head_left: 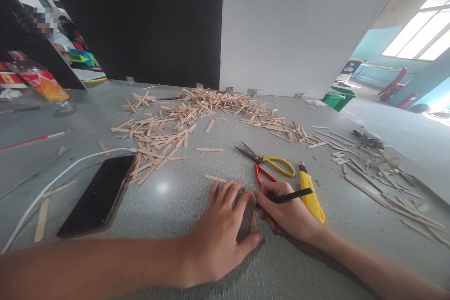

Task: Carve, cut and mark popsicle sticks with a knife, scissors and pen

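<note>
My left hand [221, 229] lies flat on the grey table [183, 197], fingers spread, pressing down on a wooden stick [253, 218] that is mostly hidden under the fingers. My right hand [286, 213] is closed around a black pen [293, 195], its tip down by the stick next to my left fingertips. A loose stick [216, 178] lies just beyond my left fingers.
Scissors [269, 164] with one yellow and one red handle and a yellow utility knife [311, 194] lie just past my right hand. A big scatter of wooden sticks [183, 119] fills the middle. A black phone [98, 194] with a white cable [52, 180] lies left. Stick offcuts [383, 178] lie right.
</note>
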A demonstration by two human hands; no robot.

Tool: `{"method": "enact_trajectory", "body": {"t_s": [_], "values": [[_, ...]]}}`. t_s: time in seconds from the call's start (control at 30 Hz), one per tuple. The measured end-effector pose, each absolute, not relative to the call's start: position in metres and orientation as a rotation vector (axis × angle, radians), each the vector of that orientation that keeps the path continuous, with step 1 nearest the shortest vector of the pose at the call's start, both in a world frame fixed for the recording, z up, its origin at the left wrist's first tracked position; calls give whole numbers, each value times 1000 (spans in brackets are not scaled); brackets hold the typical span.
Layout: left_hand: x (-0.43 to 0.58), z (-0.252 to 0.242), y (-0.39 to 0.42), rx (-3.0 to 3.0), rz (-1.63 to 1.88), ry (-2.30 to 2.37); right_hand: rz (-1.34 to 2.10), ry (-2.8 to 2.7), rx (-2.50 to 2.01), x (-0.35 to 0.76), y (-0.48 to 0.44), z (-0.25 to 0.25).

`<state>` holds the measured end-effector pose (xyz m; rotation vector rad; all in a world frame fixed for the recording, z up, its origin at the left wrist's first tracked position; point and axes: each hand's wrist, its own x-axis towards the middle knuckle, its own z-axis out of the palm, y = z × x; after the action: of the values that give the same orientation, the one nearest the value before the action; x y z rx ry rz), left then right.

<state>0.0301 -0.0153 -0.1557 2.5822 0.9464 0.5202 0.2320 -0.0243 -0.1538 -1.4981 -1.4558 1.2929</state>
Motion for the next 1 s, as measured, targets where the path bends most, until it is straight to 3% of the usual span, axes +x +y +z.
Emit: {"method": "enact_trajectory", "body": {"t_s": [1.0], "values": [[31, -155, -13, 2570, 565, 958, 1230, -1479, -1495, 235, -24, -157]]}}
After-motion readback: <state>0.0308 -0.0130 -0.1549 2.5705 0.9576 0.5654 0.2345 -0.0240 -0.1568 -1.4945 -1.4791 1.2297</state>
